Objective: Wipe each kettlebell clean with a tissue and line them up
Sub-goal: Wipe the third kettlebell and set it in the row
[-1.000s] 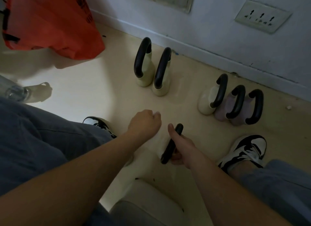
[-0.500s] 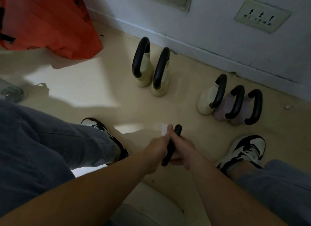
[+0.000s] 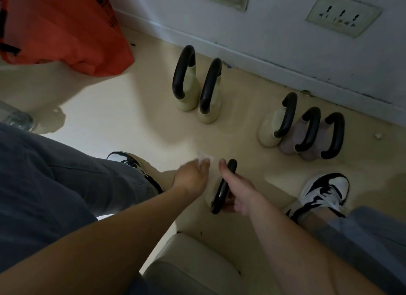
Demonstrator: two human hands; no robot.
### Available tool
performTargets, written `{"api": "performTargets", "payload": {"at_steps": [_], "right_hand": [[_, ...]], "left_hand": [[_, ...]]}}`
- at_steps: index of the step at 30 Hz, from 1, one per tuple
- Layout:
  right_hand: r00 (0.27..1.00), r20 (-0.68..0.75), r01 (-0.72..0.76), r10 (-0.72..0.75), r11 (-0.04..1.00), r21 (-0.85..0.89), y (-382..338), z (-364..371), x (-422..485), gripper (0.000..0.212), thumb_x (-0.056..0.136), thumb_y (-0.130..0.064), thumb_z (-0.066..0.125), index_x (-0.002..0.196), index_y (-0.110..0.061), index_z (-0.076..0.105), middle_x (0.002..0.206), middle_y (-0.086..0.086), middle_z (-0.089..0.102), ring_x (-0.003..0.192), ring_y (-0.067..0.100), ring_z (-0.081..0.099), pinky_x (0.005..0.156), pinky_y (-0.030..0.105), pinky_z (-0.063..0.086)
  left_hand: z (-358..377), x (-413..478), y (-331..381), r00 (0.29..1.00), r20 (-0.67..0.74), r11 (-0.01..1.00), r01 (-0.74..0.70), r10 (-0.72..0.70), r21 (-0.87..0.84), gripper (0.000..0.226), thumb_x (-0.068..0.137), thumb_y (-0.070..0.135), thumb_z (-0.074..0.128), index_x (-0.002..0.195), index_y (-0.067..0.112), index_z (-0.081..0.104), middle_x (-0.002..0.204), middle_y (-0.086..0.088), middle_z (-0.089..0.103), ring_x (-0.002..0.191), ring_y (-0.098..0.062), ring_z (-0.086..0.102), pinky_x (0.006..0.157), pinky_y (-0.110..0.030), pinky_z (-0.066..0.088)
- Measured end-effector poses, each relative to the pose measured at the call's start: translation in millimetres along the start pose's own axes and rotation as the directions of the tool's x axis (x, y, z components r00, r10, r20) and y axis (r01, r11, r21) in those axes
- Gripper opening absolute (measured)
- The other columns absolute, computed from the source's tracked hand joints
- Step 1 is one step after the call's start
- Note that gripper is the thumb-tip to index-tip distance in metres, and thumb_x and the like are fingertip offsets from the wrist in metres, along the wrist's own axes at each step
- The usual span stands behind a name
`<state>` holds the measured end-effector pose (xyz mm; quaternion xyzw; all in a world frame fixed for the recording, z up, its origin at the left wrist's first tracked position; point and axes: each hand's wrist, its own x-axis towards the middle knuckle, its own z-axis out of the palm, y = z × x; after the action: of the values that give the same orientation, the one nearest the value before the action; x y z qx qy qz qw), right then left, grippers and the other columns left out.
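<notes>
My right hand (image 3: 237,191) grips the black handle of a kettlebell (image 3: 222,189) on the floor between my feet; its pale body is mostly hidden beneath my hands. My left hand (image 3: 191,177) is just left of that handle and pinches a white tissue (image 3: 204,158) at its fingertips. Two cream kettlebells (image 3: 197,90) stand side by side near the wall. To their right stands a group of three: one cream kettlebell (image 3: 271,127) and two pinkish kettlebells (image 3: 307,140).
An orange bag (image 3: 59,28) lies at the back left. A clear plastic bottle (image 3: 15,118) sits at the left edge. My two black-and-white shoes (image 3: 323,191) flank the held kettlebell. A pale seat edge (image 3: 193,261) is below. The wall has a socket plate (image 3: 342,14).
My left hand has drawn back left off the kettlebell handle with the tissue. The right hand keeps its grip on the handle.
</notes>
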<state>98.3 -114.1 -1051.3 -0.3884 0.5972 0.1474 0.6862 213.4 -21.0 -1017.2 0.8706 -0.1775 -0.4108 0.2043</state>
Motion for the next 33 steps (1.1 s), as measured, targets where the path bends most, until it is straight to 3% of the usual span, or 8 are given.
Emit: {"api": "performTargets", "payload": {"at_steps": [4,8,11,17,21,23,28,33], "right_hand": [[1.000,0.004,0.002,-0.001,1.000,-0.023,0,-1,-1,0.084,0.061,-0.093,0.065,0.114,-0.028,0.066,0.116,0.007,0.071,0.103,0.033,0.070,0.089,0.052,0.061],[1.000,-0.026,-0.004,0.004,1.000,-0.003,-5,-2,-6,0.076,0.063,-0.090,0.067,0.104,-0.025,0.069,0.107,0.009,0.074,0.094,0.034,0.074,0.081,0.053,0.063],[0.999,-0.004,-0.050,0.050,0.998,0.024,-7,2,-8,0.098,0.032,-0.104,0.064,0.087,-0.022,0.064,0.084,0.008,0.068,0.068,0.030,0.068,0.058,0.041,0.060],[0.935,-0.333,0.176,-0.119,0.973,0.148,-11,-29,-27,0.096,0.077,-0.092,0.045,0.099,-0.004,0.073,0.079,0.016,0.076,0.060,0.028,0.069,0.057,0.036,0.058],[0.975,-0.054,0.223,-0.216,0.937,0.270,-43,-42,-62,0.074,0.081,-0.077,0.062,0.103,-0.007,0.071,0.088,0.015,0.076,0.079,0.032,0.071,0.075,0.043,0.061],[0.961,0.060,0.236,-0.269,0.916,0.323,-50,-43,-82,0.060,0.089,-0.067,0.059,0.104,-0.010,0.069,0.085,0.012,0.076,0.079,0.029,0.070,0.067,0.037,0.063],[0.910,0.245,0.188,-0.334,0.861,0.473,-45,-41,-89,0.069,0.097,-0.057,0.050,0.137,-0.001,0.061,0.133,0.021,0.067,0.126,0.031,0.064,0.116,0.046,0.042],[0.966,-0.150,0.260,-0.213,0.793,0.551,-37,-64,-47,0.047,0.111,-0.031,0.039,0.140,0.004,0.052,0.118,0.018,0.069,0.102,0.033,0.068,0.076,0.043,0.060]], "left_hand": [[43,-57,8,0.951,0.278,0.889,0.242,-0.137,-0.389,0.054,0.108,0.046,0.019,0.134,0.017,0.057,0.132,-0.008,0.062,0.115,-0.020,0.058,0.101,-0.030,0.043],[36,-65,28,0.971,0.212,0.812,0.210,-0.110,-0.544,0.043,0.109,0.037,0.025,0.123,0.018,0.060,0.118,-0.007,0.067,0.102,-0.015,0.062,0.086,-0.028,0.048],[-3,-44,45,0.981,0.099,0.782,0.192,-0.166,-0.593,0.037,0.105,0.038,0.039,0.099,0.010,0.063,0.094,-0.009,0.068,0.083,-0.021,0.065,0.076,-0.024,0.056],[-39,-20,39,0.975,0.220,0.707,0.128,0.040,-0.695,0.032,0.094,0.037,0.065,0.114,0.012,0.068,0.115,-0.018,0.072,0.102,-0.034,0.071,0.091,-0.049,0.057],[-27,-23,59,0.826,0.471,0.555,0.246,0.310,-0.795,0.028,0.101,0.019,0.054,0.120,-0.001,0.058,0.123,-0.034,0.062,0.105,-0.045,0.065,0.088,-0.055,0.055],[-28,-25,68,0.782,0.517,0.593,0.244,0.348,-0.768,0.036,0.099,0.017,0.058,0.130,-0.001,0.055,0.119,-0.028,0.066,0.107,-0.043,0.066,0.090,-0.058,0.055],[-26,-19,64,0.812,0.490,0.682,0.164,0.316,-0.712,0.038,0.094,0.014,0.067,0.130,0.005,0.059,0.121,-0.022,0.069,0.112,-0.039,0.067,0.095,-0.058,0.054],[-22,-4,38,0.954,0.283,0.819,0.087,0.095,-0.567,0.020,0.094,0.018,0.066,0.111,0.007,0.069,0.092,-0.013,0.077,0.074,-0.021,0.073,0.074,-0.036,0.062]]}}
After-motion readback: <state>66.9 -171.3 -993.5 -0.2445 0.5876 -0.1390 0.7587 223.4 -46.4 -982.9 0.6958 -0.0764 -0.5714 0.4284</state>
